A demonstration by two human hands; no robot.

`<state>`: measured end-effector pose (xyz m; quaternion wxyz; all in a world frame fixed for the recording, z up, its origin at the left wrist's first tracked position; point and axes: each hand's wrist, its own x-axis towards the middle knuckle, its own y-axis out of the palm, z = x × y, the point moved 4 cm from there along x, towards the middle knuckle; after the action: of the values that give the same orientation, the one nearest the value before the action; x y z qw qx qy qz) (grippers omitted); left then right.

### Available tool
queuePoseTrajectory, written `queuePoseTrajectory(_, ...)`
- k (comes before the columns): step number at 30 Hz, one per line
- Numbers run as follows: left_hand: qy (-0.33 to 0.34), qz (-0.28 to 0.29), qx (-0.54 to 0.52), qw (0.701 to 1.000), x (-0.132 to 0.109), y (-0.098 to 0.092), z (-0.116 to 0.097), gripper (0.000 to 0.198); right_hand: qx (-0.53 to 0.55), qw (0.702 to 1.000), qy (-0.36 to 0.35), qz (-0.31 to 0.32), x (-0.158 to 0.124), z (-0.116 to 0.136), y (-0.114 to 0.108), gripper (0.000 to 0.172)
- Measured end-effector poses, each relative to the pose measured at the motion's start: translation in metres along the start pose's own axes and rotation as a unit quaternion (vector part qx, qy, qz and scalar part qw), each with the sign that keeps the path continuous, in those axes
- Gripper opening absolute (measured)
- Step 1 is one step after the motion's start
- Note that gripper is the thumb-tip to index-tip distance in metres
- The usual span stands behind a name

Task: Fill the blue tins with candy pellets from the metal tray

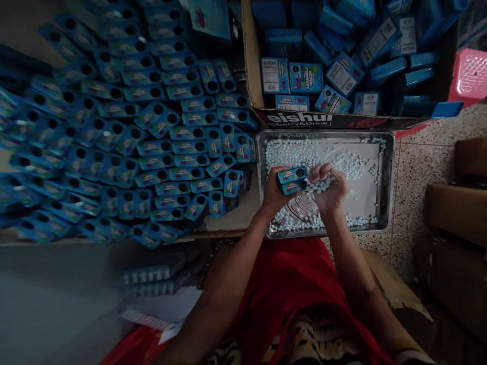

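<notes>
My left hand (274,195) is closed round two small blue boxes (292,180), each with a round hole in its end, held over a metal tray (388,182). My right hand (330,191) is cupped beside the boxes, closed on a handful of small white and pale-blue candies (321,185), right at the boxes' open ends. Many more of these candies (289,152) lie spread across the tray.
A big heap of the same blue boxes (125,137) lies on a board to the left. Behind the tray stands a cardboard carton (297,119) filled with blue packs. A pink stool (470,76) is far right, brown boxes (452,213) to the right.
</notes>
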<state>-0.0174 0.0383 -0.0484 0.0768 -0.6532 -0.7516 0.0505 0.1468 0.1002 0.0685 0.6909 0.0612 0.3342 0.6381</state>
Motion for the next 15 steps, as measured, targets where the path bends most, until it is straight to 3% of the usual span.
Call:
queuePoseTrajectory(5,0.009,-0.01,-0.007,1.0,0.001,0.007,0.005,0.093,-0.075,0.991,-0.096,0.048,-0.002,-0.004,0.005,0.054)
queuePoseTrajectory(8,0.007,-0.016,-0.019,1.0,0.002,0.011,0.009,0.096,-0.1,0.986,-0.13,0.027,-0.001,-0.007,0.001,0.056)
queuePoseTrajectory(12,-0.004,-0.016,-0.069,0.997,0.003,0.019,0.015,0.093,-0.083,0.991,-0.093,-0.049,0.006,-0.008,-0.002,0.059)
queuePoseTrajectory(15,-0.014,-0.018,-0.1,0.995,0.003,0.023,0.02,0.094,-0.064,0.995,-0.054,-0.049,0.012,-0.007,0.004,0.055)
